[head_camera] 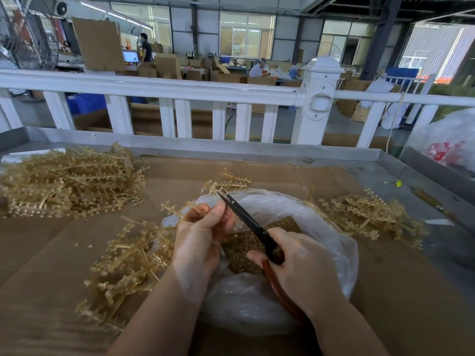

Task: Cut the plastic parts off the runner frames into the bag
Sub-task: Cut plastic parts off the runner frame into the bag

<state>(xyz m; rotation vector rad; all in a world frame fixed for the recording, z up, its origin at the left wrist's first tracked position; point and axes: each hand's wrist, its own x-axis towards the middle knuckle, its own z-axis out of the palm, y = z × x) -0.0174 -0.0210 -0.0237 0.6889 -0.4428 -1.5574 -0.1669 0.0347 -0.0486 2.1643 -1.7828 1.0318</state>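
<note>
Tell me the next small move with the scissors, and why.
Probably close the scissors on the runner frame that the left hand holds. The right hand grips the handles, the blade tips sit by the frame above the open bag, and cut parts already lie inside, so a snipped piece should drop in.

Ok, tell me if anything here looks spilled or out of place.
A few small cut parts lie loose on the cardboard left of the bag, not in it. A yellow bit sits alone on the tray at right. Nothing else stands out.
</note>
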